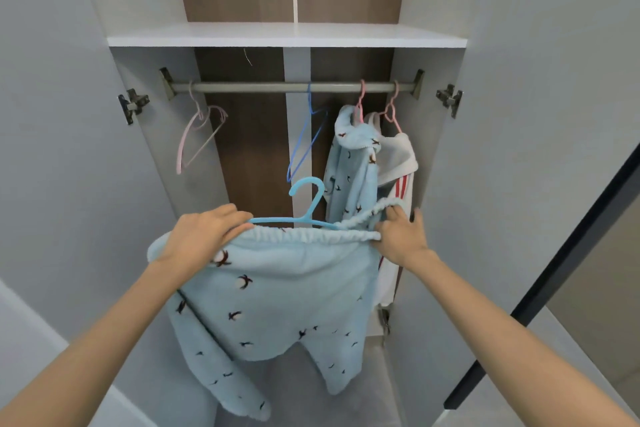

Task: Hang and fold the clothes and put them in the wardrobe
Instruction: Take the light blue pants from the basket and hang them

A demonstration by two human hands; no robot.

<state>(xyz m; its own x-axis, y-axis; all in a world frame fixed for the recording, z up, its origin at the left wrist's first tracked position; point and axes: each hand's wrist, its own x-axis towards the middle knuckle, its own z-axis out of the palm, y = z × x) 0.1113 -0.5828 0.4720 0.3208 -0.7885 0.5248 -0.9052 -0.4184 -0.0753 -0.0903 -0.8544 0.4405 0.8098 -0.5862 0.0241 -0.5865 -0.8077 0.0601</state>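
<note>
left hand (pixel 204 236) grips pants (pixel 277 298), perhaps hanger (pixel 306 218) too

Right arm of hanger (pixel 313 204) hidden behind trousers (pixel 277 288) waistband.

Fleecy matt cloth trousers (pixel 277 291); smooth plastic hanger (pixel 304 204); dull metal rail (pixel 263 87); wood-grain back panel (pixel 249 149).

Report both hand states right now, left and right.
Left hand: closed, fingers gripping the blue trousers by the waistband, at one end of the blue hanger.
Right hand: closed, fingers pinching the waistband's other end.
</note>
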